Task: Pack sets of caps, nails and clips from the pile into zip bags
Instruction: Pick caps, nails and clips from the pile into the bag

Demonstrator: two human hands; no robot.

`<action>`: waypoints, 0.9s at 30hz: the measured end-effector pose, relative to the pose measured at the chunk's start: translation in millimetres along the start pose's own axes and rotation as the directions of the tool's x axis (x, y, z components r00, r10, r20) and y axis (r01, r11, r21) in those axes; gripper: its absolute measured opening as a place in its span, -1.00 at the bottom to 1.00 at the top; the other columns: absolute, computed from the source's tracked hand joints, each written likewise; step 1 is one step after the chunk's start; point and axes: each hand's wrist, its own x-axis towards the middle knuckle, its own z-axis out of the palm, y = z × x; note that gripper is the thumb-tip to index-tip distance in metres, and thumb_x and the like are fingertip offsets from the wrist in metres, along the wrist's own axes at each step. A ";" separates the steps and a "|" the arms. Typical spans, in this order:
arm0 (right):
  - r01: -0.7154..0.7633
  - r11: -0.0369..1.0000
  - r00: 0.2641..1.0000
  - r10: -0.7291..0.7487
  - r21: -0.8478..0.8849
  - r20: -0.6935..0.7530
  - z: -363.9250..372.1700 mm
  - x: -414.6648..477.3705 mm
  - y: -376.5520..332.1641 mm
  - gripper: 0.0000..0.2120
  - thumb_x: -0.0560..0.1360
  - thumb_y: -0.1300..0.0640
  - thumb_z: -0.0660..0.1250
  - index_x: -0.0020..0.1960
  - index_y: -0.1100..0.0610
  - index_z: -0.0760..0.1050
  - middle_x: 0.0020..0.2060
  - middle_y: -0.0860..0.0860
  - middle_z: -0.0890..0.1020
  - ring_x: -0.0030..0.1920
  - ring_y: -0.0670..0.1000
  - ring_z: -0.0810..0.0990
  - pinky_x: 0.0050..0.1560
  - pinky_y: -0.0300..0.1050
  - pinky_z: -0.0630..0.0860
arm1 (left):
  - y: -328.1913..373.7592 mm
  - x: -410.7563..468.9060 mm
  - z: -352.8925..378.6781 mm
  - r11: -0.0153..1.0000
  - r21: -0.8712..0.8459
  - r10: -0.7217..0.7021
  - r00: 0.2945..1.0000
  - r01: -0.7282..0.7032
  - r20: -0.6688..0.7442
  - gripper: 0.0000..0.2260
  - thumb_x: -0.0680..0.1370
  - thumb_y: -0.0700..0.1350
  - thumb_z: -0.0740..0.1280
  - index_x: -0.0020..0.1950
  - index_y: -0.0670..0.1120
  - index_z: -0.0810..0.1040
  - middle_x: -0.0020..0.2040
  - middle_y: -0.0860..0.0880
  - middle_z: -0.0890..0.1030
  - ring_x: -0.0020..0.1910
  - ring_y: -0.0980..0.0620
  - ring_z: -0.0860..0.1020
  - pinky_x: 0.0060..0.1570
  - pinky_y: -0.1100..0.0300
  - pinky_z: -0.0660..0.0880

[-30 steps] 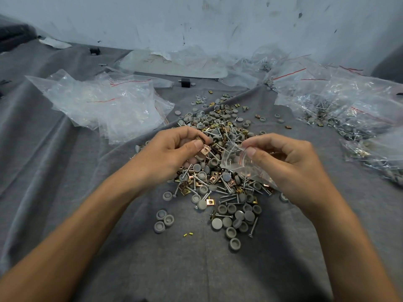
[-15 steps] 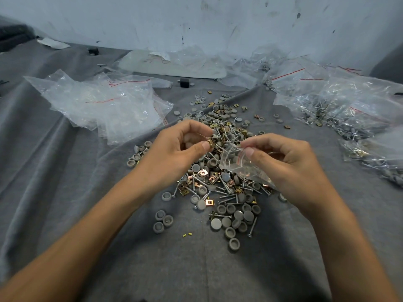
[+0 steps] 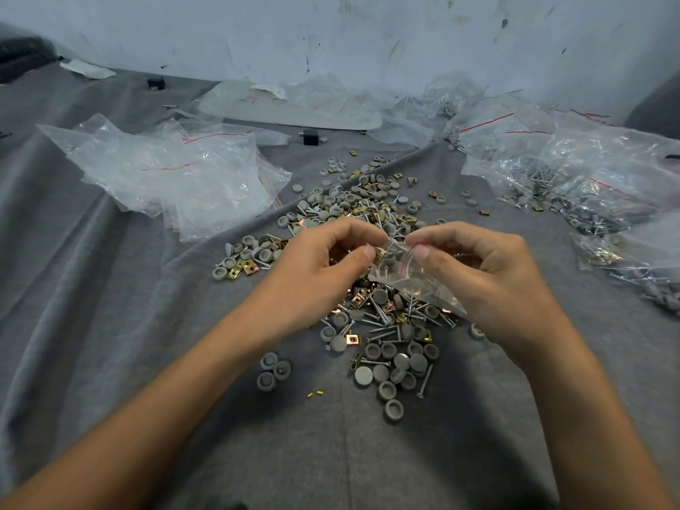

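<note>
A pile (image 3: 382,325) of grey round caps, silver nails and brass-coloured clips lies on the grey cloth in front of me. My right hand (image 3: 482,277) pinches the mouth of a small clear zip bag (image 3: 401,277) with a red strip, held above the pile. Some parts show inside the bag. My left hand (image 3: 323,266) pinches a brass clip (image 3: 379,254) between thumb and forefinger right at the bag's opening.
A heap of empty zip bags (image 3: 176,174) lies at the left. Filled bags (image 3: 588,185) of parts are stacked at the right. A flat white board (image 3: 290,108) and small black blocks (image 3: 311,137) sit near the back wall. Three loose caps (image 3: 274,369) lie left of the pile.
My left hand has risen from the pile with a clip and moved right to the bag's mouth. My right hand has kept hold of the bag and lifted a little.
</note>
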 end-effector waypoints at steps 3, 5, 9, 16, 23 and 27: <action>0.008 1.000 1.000 -0.007 0.023 0.000 -0.4 -0.1 -1.0 -0.85 0.55 0.24 0.46 0.00 0.01 0.71 -0.16 -0.03 0.74 -0.12 0.00 0.69 -0.08 -0.13 0.58 | -2.1 1.5 -2.5 0.999 -0.028 -0.022 0.999 0.021 -0.048 -0.86 0.62 -0.17 0.35 0.11 0.01 0.65 -0.22 0.07 0.62 -0.30 0.20 0.50 -0.29 0.29 0.45; 0.010 0.999 1.000 -0.010 0.038 -0.001 -1.0 0.2 -1.3 -0.84 0.55 0.26 0.45 -0.01 0.01 0.71 -0.16 -0.05 0.74 -0.16 -0.09 0.67 -0.10 -0.23 0.57 | -3.0 2.4 -5.8 0.999 -0.029 -0.023 0.997 0.021 -0.080 -0.88 0.62 -0.14 0.37 0.08 0.05 0.66 -0.19 -0.02 0.65 -0.26 0.17 0.53 -0.29 0.26 0.50; 0.013 0.997 1.000 -0.012 0.073 -0.021 -3.3 0.7 -0.9 -0.80 0.56 0.26 0.43 -0.01 -0.03 0.70 -0.15 -0.04 0.75 -0.14 -0.11 0.69 -0.07 -0.26 0.59 | -3.4 3.0 -12.4 0.997 -0.071 -0.035 0.992 0.026 -0.117 -0.89 0.61 -0.10 0.38 0.03 0.13 0.64 -0.09 -0.08 0.67 -0.21 0.15 0.55 -0.24 0.32 0.52; 0.026 0.997 1.000 -0.026 0.074 -0.009 -1.5 0.5 -2.4 -0.78 0.57 0.27 0.41 0.00 -0.05 0.69 -0.13 -0.07 0.75 -0.12 -0.13 0.69 -0.07 -0.29 0.58 | 0.9 3.9 -8.9 0.995 -0.094 -0.042 0.998 0.038 -0.035 -0.94 0.58 -0.13 0.41 0.03 0.00 0.62 -0.15 0.05 0.64 -0.19 0.17 0.56 -0.18 0.28 0.53; 0.027 0.997 1.000 -0.027 0.068 -0.005 -0.7 0.5 -2.1 -0.80 0.57 0.26 0.42 0.01 -0.04 0.70 -0.13 -0.10 0.75 -0.12 -0.17 0.68 -0.07 -0.33 0.54 | 2.0 -0.9 1.3 0.999 -0.039 -0.015 0.999 0.017 0.044 -0.94 0.54 -0.12 0.46 -0.06 -0.09 0.63 -0.23 0.03 0.62 -0.27 0.15 0.53 -0.23 0.23 0.50; 0.028 0.998 1.000 -0.028 0.062 -0.003 -0.9 0.3 -0.4 -0.80 0.57 0.25 0.42 0.01 -0.05 0.70 -0.14 -0.10 0.75 -0.12 -0.17 0.68 -0.08 -0.33 0.54 | -0.3 -0.4 -0.1 0.999 -0.033 -0.019 0.998 0.021 0.057 -0.95 0.55 -0.08 0.44 -0.06 -0.04 0.64 -0.25 0.05 0.61 -0.29 0.17 0.51 -0.28 0.27 0.46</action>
